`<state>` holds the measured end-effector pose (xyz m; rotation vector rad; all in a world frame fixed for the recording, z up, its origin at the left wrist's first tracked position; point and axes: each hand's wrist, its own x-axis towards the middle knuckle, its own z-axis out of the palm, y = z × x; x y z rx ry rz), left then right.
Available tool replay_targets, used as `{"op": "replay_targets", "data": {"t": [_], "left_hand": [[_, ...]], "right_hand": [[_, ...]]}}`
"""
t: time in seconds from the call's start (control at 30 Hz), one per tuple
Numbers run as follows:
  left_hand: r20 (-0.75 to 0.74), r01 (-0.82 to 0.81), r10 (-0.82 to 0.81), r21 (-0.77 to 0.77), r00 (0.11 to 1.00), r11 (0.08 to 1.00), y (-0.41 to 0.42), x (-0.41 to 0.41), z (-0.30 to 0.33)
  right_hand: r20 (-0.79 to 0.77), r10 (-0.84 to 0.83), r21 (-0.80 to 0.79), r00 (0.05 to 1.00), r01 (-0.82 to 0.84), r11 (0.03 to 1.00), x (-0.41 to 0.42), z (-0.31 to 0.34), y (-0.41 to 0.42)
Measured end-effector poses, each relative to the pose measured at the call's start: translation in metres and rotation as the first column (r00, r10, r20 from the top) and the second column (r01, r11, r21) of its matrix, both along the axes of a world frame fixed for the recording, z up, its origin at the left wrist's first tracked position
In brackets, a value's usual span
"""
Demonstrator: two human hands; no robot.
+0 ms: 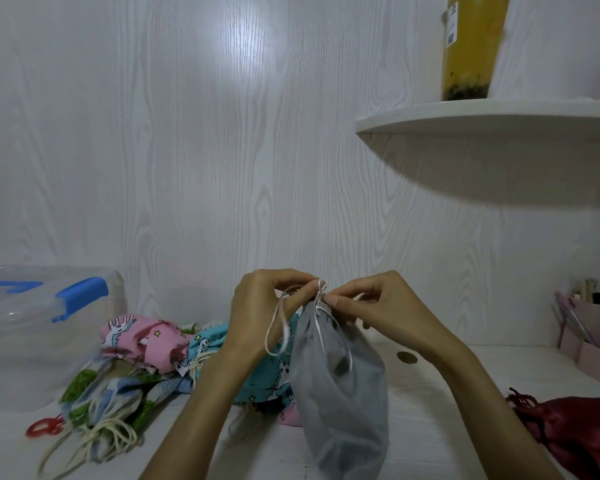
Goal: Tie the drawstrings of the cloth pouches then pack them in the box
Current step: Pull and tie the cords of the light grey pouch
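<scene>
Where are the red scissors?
In the head view, the red scissors lie low on the left of the table, in front of the clear plastic box, beside the green-patterned pouch.

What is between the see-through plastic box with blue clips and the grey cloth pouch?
In the head view, a pile of printed cloth pouches lies between the see-through plastic box and the grey cloth pouch.

Soft, fairly dim indoor light falls from above and in front, leaving a bright glare patch on the wall (243, 39). The shelf (482, 119) casts a dark shadow beneath itself. Wide-angle bending curves the edges, and detail looks slightly soft throughout.
</scene>
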<state>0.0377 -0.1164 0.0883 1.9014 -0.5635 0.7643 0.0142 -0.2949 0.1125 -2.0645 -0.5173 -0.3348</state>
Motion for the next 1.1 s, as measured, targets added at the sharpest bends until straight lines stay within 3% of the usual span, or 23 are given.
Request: {"op": "replay_targets", "data": {"t": [0.17, 0.4, 0.47, 0.53, 0.63, 0.73, 0.8, 0.83, 0.87, 0.9, 0.93, 1.0, 1.03, 1.07, 1.1], "left_hand": [[0.054, -0.026, 0.027, -0.003, 0.998, 1.000, 0.000, 0.003, -0.001], [0.071, -0.079, 0.075, 0.062, 0.995, 0.995, 0.003, 0.004, -0.001], [0.029, -0.056, 0.052, 0.120, 0.998, 0.991, 0.009, 0.007, -0.001], [0.017, -0.062, 0.060, 0.176, 0.998, 0.982, 0.017, 0.007, 0.001], [0.089, -0.187, 0.169, 0.269, 0.982, 0.945, 0.022, 0.007, 0.004], [0.126, -0.282, 0.253, 0.375, 0.959, 0.883, 0.022, 0.008, 0.000], [0.104, -0.302, 0.285, 0.405, 0.953, 0.863, 0.022, 0.011, -0.006], [0.070, -0.292, 0.289, 0.401, 0.955, 0.868, 0.020, 0.012, -0.009], [0.025, -0.265, 0.277, 0.385, 0.960, 0.884, 0.019, 0.014, -0.012], [-0.020, -0.227, 0.251, 0.361, 0.968, 0.905, 0.017, 0.015, -0.015], [-0.051, -0.187, 0.215, 0.331, 0.975, 0.925, 0.014, 0.017, -0.017], [-0.067, -0.133, 0.158, 0.281, 0.985, 0.950, 0.010, 0.018, -0.017], [-0.060, -0.119, 0.140, 0.270, 0.988, 0.956, 0.010, 0.017, -0.016], [-0.045, -0.111, 0.127, 0.265, 0.991, 0.958, 0.011, 0.015, -0.013], [-0.032, -0.110, 0.123, 0.274, 0.992, 0.956, 0.013, 0.013, -0.012]], "right_hand": [[-0.203, 0.055, 0.214, 0.978, -0.011, 0.977, 0.003, -0.001, 0.000], [-0.237, 0.059, 0.271, 0.970, 0.008, 0.963, 0.006, -0.005, 0.004], [-0.155, -0.022, 0.235, 0.988, 0.059, 0.970, 0.008, -0.005, 0.003], [0.026, -0.180, 0.170, 0.983, 0.173, 0.970, 0.011, -0.003, 0.000], [0.340, -0.336, -0.043, 0.879, 0.371, 0.928, 0.015, -0.008, -0.002], [0.550, -0.327, -0.231, 0.768, 0.517, 0.824, 0.022, -0.020, 0.004], [0.454, -0.328, -0.222, 0.829, 0.461, 0.859, 0.023, -0.023, 0.009], [0.287, -0.305, -0.124, 0.908, 0.351, 0.928, 0.024, -0.020, 0.010], [0.056, -0.204, 0.054, 0.977, 0.201, 0.978, 0.022, -0.015, 0.011], [-0.155, -0.023, 0.256, 0.988, 0.063, 0.965, 0.020, -0.011, 0.011], [-0.294, 0.170, 0.429, 0.941, -0.029, 0.903, 0.018, -0.010, 0.011], [-0.361, 0.420, 0.654, 0.833, -0.095, 0.750, 0.016, -0.009, 0.007], [-0.355, 0.465, 0.706, 0.811, -0.093, 0.702, 0.017, -0.010, 0.006], [-0.357, 0.458, 0.720, 0.814, -0.072, 0.690, 0.017, -0.009, 0.005], [-0.371, 0.377, 0.670, 0.848, -0.036, 0.742, 0.018, -0.009, 0.005]]}}
